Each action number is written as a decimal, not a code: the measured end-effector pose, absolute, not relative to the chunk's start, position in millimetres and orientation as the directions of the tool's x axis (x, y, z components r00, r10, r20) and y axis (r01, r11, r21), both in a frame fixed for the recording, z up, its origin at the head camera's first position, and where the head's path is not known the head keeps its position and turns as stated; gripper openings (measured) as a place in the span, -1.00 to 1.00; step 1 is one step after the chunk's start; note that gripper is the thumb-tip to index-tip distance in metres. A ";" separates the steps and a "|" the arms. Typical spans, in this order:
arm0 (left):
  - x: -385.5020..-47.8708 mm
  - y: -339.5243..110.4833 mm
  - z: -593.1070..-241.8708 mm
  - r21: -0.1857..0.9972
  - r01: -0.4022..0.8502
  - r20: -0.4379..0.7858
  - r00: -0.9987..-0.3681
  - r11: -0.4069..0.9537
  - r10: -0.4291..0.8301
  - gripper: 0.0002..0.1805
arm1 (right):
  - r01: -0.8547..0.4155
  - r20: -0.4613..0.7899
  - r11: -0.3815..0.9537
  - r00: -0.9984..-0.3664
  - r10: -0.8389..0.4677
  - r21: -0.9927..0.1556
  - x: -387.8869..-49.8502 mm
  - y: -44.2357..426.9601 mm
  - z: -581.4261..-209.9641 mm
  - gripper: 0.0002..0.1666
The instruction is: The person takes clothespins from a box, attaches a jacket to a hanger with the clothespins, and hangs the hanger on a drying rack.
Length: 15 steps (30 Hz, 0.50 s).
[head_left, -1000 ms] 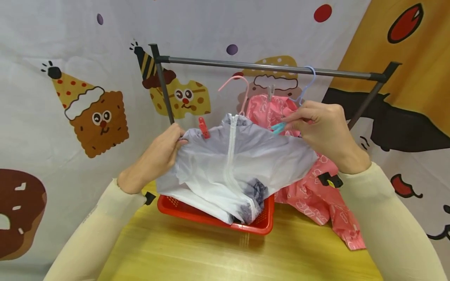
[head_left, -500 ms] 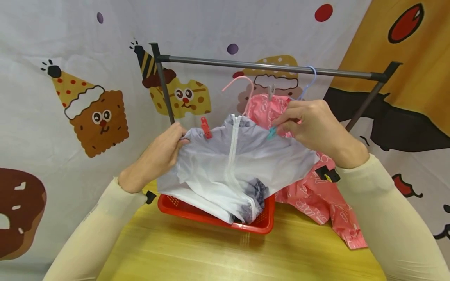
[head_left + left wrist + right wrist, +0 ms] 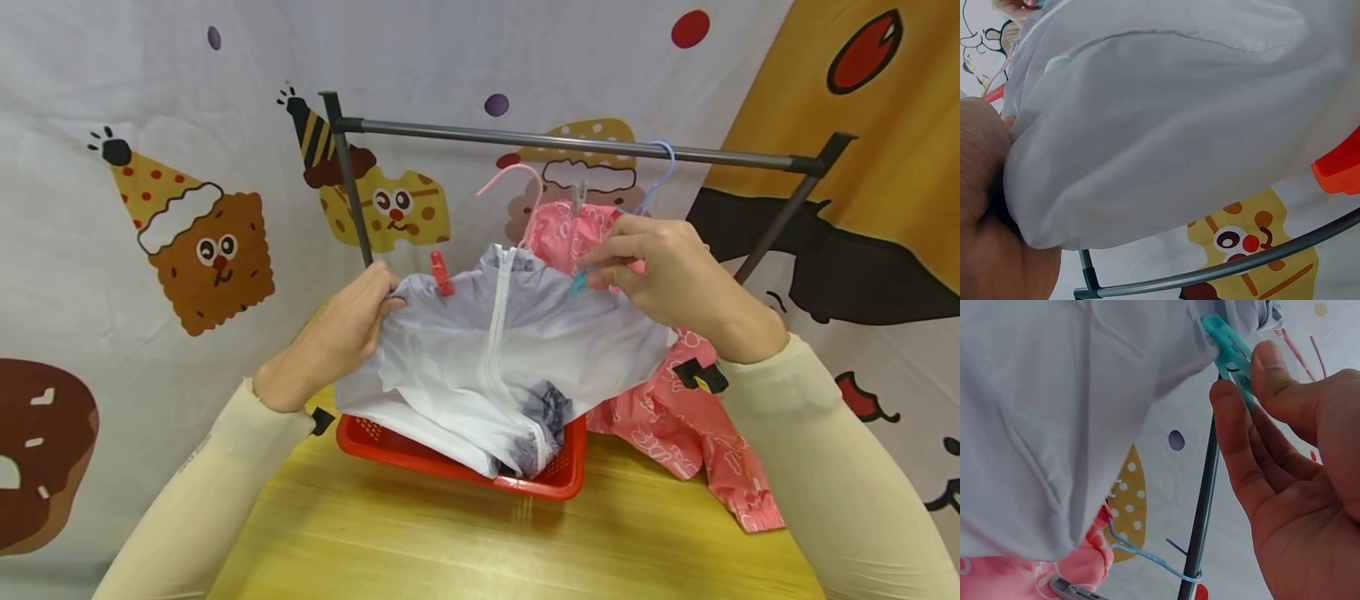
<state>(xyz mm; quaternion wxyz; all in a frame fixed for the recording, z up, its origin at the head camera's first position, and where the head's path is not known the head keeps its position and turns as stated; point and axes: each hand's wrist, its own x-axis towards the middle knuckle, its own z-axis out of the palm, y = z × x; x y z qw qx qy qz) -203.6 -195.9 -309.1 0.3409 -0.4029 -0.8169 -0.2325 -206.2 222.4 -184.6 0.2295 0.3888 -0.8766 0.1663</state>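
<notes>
A grey-and-white zip jacket [image 3: 457,350] hangs spread out on a pink hanger [image 3: 517,169], whose hook rises above the collar. My left hand [image 3: 341,333] grips the shoulder at the jacket's left. Between thumb and fingers, my right hand [image 3: 667,271] pinches a teal clothespin [image 3: 1229,347], its tip on the opposite shoulder edge in the right wrist view. A red clothespin [image 3: 442,275] stands clipped near the left shoulder. Fabric fills most of the left wrist view and hides the left fingertips.
Behind the hands is a dark metal rack [image 3: 480,136]. From its bar, a blue hanger [image 3: 663,171] carries a pink patterned garment [image 3: 667,433] with a grey clothespin [image 3: 578,198]. A red basket [image 3: 420,460] sits under the jacket on a yellow table [image 3: 420,542].
My right hand has moved left and brought the teal clothespin onto the jacket's shoulder, turning it more upright. The jacket and pink hanger shifted slightly right; my left hand keeps its grip.
</notes>
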 end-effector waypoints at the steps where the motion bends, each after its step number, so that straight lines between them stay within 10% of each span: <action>1: -203.6 -195.8 -308.8 0.104 0.818 0.746 -0.441 0.566 0.499 -0.87 | -0.765 0.538 0.636 -0.581 -0.610 -0.105 -206.7 223.2 -185.2 -0.65; 15: -199.3 -196.0 -310.5 0.131 0.810 0.741 -0.463 0.572 0.486 -0.80 | -0.745 0.536 0.647 -0.618 -0.576 -0.163 -204.6 230.9 -194.7 -0.43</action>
